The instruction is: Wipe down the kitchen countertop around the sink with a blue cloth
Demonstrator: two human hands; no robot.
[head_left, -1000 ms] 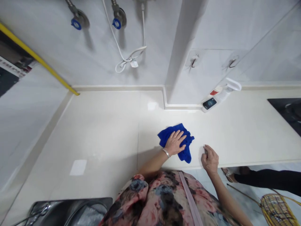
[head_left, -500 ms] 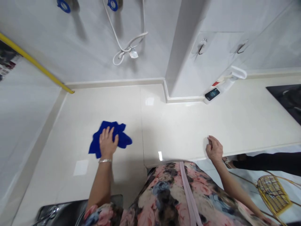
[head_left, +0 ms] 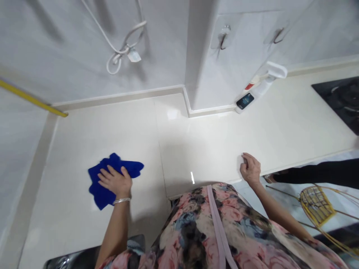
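A dark blue cloth (head_left: pixel 98 192) lies spread and crumpled on the cream countertop (head_left: pixel 190 145), left of the seam. My left hand (head_left: pixel 114 181) rests flat on its right part, fingers stretched out and apart, a silver bangle at the wrist. The palm presses the cloth without wrapping round it. Over at the counter's front edge, my right hand (head_left: pixel 251 168) sits with its fingers loosely curled in; nothing shows in them. The underside of that hand is hidden.
A white spray bottle (head_left: pixel 254 91) leans by the wall corner, below hooks (head_left: pixel 223 37). Black hob (head_left: pixel 342 101) at right, dark sink (head_left: pixel 75 258) at lower left. A yellow pipe (head_left: pixel 30 98) meets the counter. A person's dark-clothed leg (head_left: pixel 316 173) and a yellow woven chair (head_left: pixel 316 205) are beyond.
My left hand has swept the cloth left and toward me, turning so its fingers point further left. My right hand stays at the counter edge. The whole view has shifted a little.
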